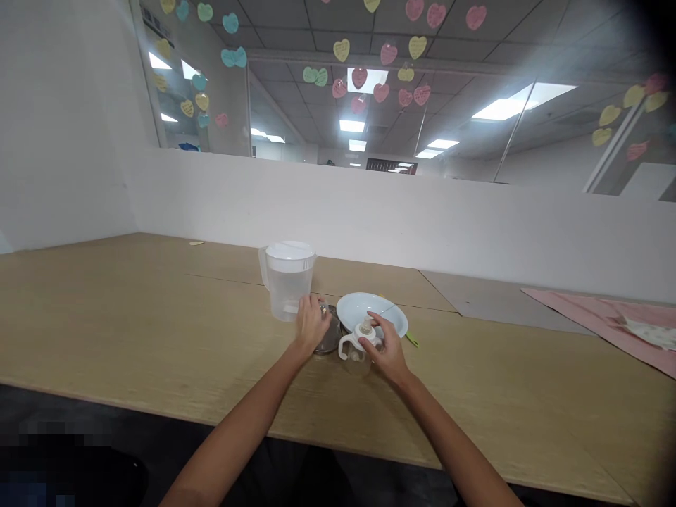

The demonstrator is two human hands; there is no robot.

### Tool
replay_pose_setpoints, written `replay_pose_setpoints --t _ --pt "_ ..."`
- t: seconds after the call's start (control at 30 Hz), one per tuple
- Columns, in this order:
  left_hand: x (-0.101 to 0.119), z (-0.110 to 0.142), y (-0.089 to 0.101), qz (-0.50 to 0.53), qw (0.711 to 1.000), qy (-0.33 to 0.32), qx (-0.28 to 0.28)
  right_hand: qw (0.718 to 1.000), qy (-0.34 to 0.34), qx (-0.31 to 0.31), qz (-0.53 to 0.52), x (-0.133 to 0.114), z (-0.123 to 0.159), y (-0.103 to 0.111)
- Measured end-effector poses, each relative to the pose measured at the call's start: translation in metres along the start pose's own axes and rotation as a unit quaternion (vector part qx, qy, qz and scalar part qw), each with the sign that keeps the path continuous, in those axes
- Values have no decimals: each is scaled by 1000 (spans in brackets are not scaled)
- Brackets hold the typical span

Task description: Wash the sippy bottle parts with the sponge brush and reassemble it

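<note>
My right hand (391,351) has its thumb and fingers around the top of a baby bottle (355,351) with white side handles and a clear nipple. The bottle stands upright on the table, in front of a white bowl (353,304). My left hand (311,325) is closed at the rim of a round metal container (328,339). Something small and see-through shows at its fingertips, too unclear to name. Just behind that hand stands a translucent lidded pitcher (288,282) with its handle to the left.
A green-handled utensil (412,340) sticks out right of the bowl. Farther right lie a grey mat (496,299) and a pink cloth (591,317) with a patterned white piece on it. A small flat beige item (196,243) lies near the wall (359,211).
</note>
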State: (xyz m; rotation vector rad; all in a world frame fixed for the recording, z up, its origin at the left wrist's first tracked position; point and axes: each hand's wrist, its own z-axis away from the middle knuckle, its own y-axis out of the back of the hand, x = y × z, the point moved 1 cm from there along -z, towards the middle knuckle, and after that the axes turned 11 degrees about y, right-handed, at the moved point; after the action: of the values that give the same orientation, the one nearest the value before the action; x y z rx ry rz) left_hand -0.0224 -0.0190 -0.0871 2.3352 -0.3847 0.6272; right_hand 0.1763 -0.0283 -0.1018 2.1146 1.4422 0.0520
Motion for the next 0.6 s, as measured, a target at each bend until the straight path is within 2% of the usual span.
replay_pose_setpoints --t 0.03,0.1,0.13,0.17,0.23,0.3,0.5,0.6 --pt "6 2 5 61 997 -10 49 1000 -2 -1 3 -1 0 0" --pt "19 10 15 189 973 -40 129 1000 10 -3 13 -2 1 -1" --pt "25 16 20 236 958 -59 154 1000 21 -3 18 -4 2 -1" --pt "31 22 23 266 948 -91 152 999 33 0 23 -5 2 -1" --pt "42 34 25 271 943 -166 104 998 57 17 31 -6 3 -2" --pt "49 41 25 263 941 -207 53 995 79 40 37 -6 5 -3" --pt "54 43 17 232 927 -294 -22 990 103 81 53 1 11 -8" --pt "53 44 14 227 922 -306 -63 989 108 92 44 1 11 -8"
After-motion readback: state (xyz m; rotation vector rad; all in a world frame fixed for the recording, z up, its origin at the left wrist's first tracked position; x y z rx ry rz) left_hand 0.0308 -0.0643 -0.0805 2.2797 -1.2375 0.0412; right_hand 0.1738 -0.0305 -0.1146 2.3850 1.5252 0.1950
